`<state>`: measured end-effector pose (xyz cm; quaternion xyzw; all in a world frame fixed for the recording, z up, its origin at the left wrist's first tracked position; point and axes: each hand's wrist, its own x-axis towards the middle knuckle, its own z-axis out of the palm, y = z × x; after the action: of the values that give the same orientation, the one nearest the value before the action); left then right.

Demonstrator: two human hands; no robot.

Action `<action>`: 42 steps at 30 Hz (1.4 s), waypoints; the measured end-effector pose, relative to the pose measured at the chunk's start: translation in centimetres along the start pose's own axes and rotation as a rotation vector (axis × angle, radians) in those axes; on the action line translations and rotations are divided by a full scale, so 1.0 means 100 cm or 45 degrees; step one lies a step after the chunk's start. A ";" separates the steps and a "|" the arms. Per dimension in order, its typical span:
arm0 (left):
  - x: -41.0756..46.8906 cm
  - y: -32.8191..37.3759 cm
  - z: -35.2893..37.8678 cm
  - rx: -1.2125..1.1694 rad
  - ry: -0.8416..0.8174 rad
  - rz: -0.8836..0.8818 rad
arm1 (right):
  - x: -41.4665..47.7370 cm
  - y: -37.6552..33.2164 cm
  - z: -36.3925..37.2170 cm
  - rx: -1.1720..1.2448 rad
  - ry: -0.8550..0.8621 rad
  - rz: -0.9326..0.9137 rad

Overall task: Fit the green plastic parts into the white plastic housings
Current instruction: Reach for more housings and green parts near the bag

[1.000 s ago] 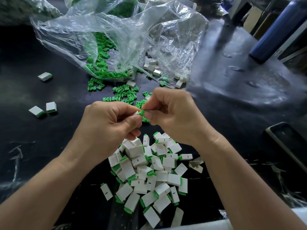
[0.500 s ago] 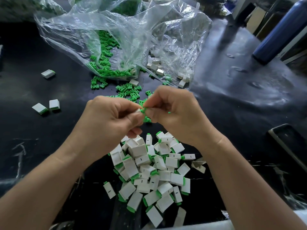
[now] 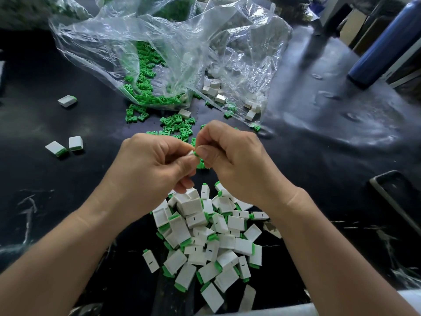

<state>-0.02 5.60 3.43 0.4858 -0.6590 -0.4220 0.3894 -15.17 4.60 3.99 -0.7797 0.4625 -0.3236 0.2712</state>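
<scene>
Above the worktop (image 3: 323,160), the left hand (image 3: 155,172) pinches a white housing (image 3: 190,153) by its sides while the right hand (image 3: 237,165) pinches a green part (image 3: 195,153) at its mouth; both pieces seem light, stiff and slippery.

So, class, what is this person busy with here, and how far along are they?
A person is assembling small parts by hand. The left hand grips a white housing while the right hand pinches a green part against its end; whether it is fully seated cannot be seen. A pile of fitted pieces lies near the person on the black table. Loose green parts spill from a clear plastic bag beyond the hands.
</scene>
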 end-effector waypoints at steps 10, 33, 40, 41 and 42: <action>-0.003 0.000 -0.001 0.244 -0.065 0.081 | -0.001 -0.002 -0.007 -0.201 -0.157 -0.110; 0.003 0.004 0.004 -0.371 0.123 -0.044 | 0.004 -0.001 0.005 0.372 0.204 0.202; 0.003 0.004 0.005 -0.434 0.128 -0.102 | 0.004 0.003 0.006 0.385 0.189 0.101; 0.003 0.004 0.005 -0.422 0.122 -0.095 | 0.004 0.003 0.006 0.376 0.185 0.095; 0.004 0.005 0.005 -0.406 0.119 -0.082 | 0.004 0.003 0.006 0.376 0.185 0.089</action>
<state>-0.73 5.43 3.72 0.4579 -0.5491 -0.5102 0.4781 -14.74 4.23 3.48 -0.6894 0.4550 -0.4339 0.3599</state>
